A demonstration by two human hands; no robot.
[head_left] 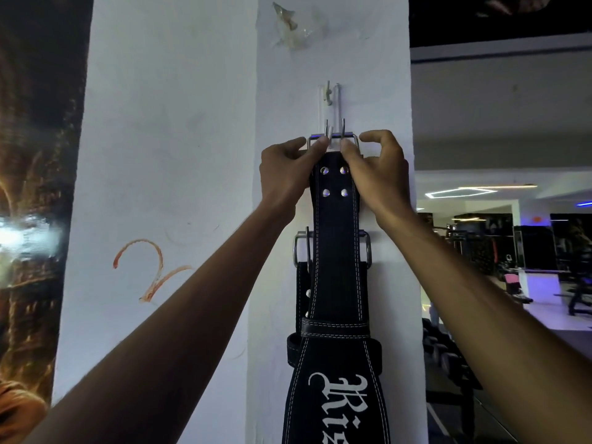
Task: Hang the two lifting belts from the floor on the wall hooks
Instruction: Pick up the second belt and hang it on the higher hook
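A black leather lifting belt (335,251) with white stitching and white lettering hangs down the white pillar. Its steel buckle (333,139) is at a white wall hook (330,100). My left hand (285,174) pinches the buckle's left side and my right hand (374,174) pinches its right side. Whether the buckle rests on the hook cannot be told. A second black belt (302,299) hangs behind the first, lower down, its steel buckle (301,248) showing on both sides; what it hangs from is hidden.
The white pillar (179,155) fills the middle, with an orange scribble (150,267) and a tape remnant (291,27) above the hook. A dark poster (35,187) is on the left. Gym machines (544,267) and dumbbells stand in the room to the right.
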